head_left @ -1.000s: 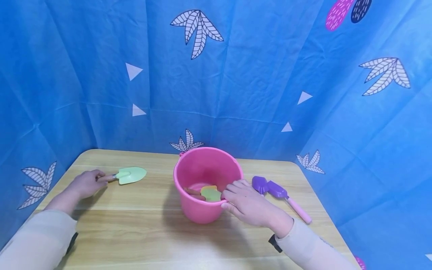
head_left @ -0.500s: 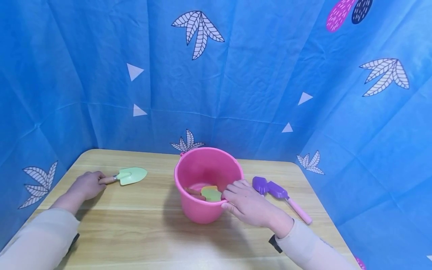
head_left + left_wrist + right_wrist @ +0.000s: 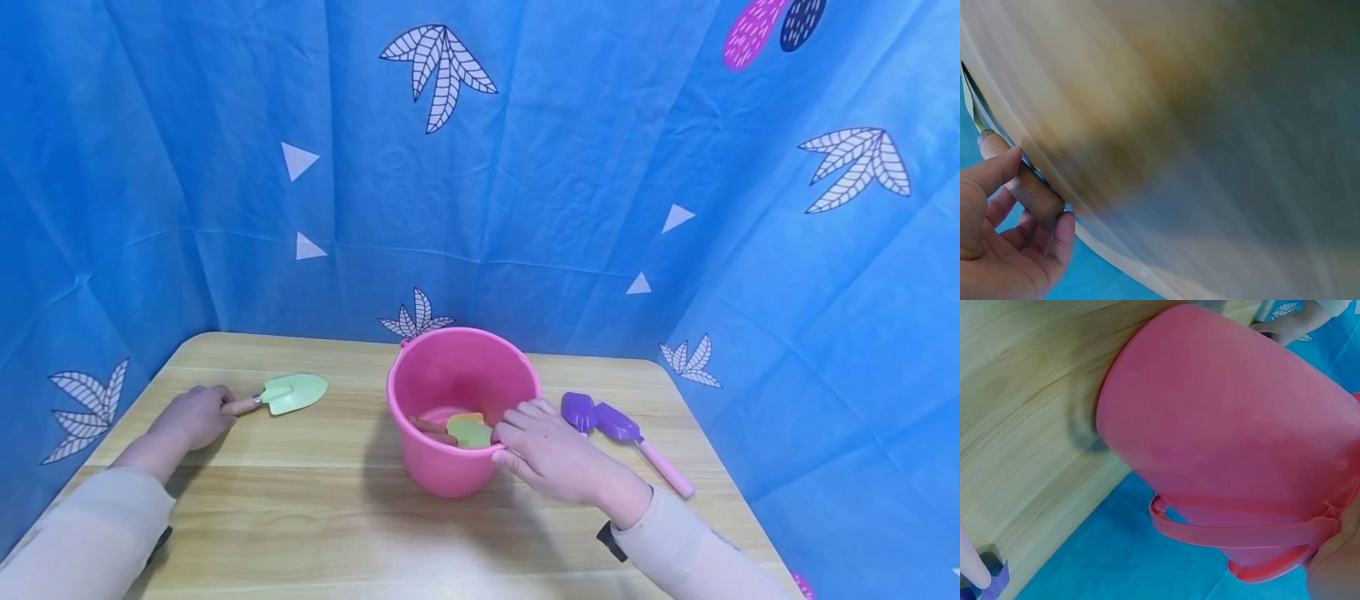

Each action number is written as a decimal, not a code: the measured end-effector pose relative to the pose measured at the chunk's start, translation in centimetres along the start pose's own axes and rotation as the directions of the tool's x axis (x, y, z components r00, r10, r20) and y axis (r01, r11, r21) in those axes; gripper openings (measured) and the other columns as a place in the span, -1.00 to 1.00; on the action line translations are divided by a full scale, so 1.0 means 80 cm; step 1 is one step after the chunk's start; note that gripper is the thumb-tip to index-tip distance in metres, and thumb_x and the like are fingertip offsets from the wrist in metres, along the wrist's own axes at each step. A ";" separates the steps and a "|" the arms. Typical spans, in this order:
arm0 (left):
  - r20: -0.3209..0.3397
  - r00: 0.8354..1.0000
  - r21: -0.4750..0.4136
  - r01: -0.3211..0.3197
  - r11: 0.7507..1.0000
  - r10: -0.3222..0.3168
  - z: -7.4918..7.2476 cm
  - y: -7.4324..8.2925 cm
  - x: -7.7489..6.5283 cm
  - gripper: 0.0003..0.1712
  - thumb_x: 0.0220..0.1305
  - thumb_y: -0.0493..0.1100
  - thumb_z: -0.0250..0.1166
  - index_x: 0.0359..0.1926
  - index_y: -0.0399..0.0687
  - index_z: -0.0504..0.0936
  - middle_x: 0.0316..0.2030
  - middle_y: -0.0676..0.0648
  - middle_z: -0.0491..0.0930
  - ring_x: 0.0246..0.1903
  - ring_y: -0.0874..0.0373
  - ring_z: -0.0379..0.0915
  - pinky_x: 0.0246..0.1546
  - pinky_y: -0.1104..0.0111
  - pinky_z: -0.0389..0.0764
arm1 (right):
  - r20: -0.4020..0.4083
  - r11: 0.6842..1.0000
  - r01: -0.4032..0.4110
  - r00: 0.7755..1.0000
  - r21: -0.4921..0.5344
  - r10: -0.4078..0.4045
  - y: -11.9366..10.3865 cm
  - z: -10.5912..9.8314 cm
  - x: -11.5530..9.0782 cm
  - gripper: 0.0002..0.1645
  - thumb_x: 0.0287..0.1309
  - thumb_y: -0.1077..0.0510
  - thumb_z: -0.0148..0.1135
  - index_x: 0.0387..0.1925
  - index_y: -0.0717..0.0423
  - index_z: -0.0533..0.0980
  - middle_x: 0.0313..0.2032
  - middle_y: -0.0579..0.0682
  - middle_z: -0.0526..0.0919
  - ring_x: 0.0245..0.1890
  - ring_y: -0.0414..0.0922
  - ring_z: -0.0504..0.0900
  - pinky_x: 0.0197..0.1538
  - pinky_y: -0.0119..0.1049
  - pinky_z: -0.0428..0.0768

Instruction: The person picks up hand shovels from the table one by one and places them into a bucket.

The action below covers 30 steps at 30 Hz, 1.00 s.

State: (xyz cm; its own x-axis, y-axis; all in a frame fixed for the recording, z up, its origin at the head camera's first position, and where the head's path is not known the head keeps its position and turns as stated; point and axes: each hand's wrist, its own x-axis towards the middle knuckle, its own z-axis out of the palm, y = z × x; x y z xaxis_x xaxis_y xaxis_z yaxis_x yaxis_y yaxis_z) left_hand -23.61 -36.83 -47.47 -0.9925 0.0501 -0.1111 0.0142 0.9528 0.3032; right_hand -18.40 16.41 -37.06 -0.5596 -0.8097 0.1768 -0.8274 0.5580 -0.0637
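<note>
My left hand pinches the wooden handle of a small trowel with a pale green blade, low at the table's left side. In the left wrist view, thumb and fingers lie around the handle's end. My right hand grips the near right rim of a pink bucket, which stands upright mid-table. Inside the bucket lie tools with wooden handles, a yellow-green blade and a bit of orange-yellow. In the right wrist view the bucket's carrying handle hangs along its side.
Right of the bucket, two purple scoops lie with heads close together; one scoop has a pink handle, and the other's handle is mostly hidden behind my right hand. A blue patterned cloth surrounds the wooden table at the back and sides.
My left hand has shifted slightly right, and the trowel has turned a little, its handle end coming nearer to me. The right hand and the bucket have stayed put.
</note>
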 end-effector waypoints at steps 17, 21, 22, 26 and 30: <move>0.000 0.999 -0.032 -0.049 0.998 0.049 -0.003 0.004 -0.006 -0.69 0.17 -0.13 0.21 -0.19 -0.30 0.47 -0.30 -0.28 0.54 -0.32 -0.16 0.45 -0.29 -0.03 0.43 | -0.002 1.000 0.006 1.000 -0.002 -0.006 0.001 0.000 -0.001 -0.71 0.34 -0.26 -0.26 -0.22 -0.31 0.36 -0.29 -0.37 0.32 -0.13 -0.34 0.21 0.09 -0.29 0.21; -0.013 0.998 -0.040 -0.058 0.998 0.057 -0.005 0.010 -0.005 -0.67 0.17 -0.10 0.23 -0.19 -0.29 0.48 -0.33 -0.23 0.55 -0.37 -0.09 0.44 -0.30 -0.01 0.43 | -0.005 1.000 0.008 1.000 -0.006 -0.008 0.002 0.000 -0.001 -0.71 0.35 -0.26 -0.26 -0.22 -0.31 0.36 -0.29 -0.37 0.32 -0.13 -0.34 0.22 0.09 -0.29 0.21; -0.014 0.998 -0.043 -0.059 0.997 0.059 -0.006 0.012 -0.004 -0.67 0.17 -0.09 0.23 -0.19 -0.28 0.48 -0.35 -0.21 0.55 -0.39 -0.06 0.43 -0.31 0.01 0.43 | -0.005 1.000 0.008 1.000 -0.007 -0.008 0.002 0.001 -0.001 -0.70 0.35 -0.26 -0.26 -0.22 -0.30 0.36 -0.29 -0.36 0.32 -0.13 -0.33 0.22 0.09 -0.29 0.20; -0.015 0.998 -0.065 -0.065 0.996 0.064 -0.009 0.020 -0.004 -0.71 0.19 -0.08 0.22 -0.21 -0.23 0.49 -0.45 -0.09 0.51 -0.50 0.06 0.35 -0.42 0.14 0.41 | -0.005 1.000 0.008 1.000 -0.011 -0.008 0.002 0.002 -0.001 -0.70 0.35 -0.26 -0.27 -0.22 -0.30 0.36 -0.29 -0.36 0.33 -0.13 -0.33 0.21 0.09 -0.29 0.20; -0.029 0.996 -0.081 -0.081 0.993 0.079 -0.012 0.027 -0.007 -0.74 0.20 -0.07 0.22 -0.22 -0.18 0.49 -0.49 -0.02 0.46 -0.54 0.10 0.30 -0.50 0.24 0.34 | -0.007 1.000 0.011 1.000 -0.012 -0.011 0.003 0.002 0.000 -0.70 0.35 -0.26 -0.27 -0.22 -0.30 0.36 -0.28 -0.37 0.33 -0.13 -0.33 0.21 0.09 -0.30 0.20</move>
State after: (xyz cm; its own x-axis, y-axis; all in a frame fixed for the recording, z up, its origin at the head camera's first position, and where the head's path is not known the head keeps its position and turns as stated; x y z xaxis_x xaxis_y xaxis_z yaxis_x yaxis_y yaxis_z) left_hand -23.13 -35.10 -45.86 -0.9915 0.1161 -0.0593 0.0844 0.9184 0.3865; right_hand -18.58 16.53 -37.25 -0.5498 -0.8148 0.1840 -0.8331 0.5509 -0.0501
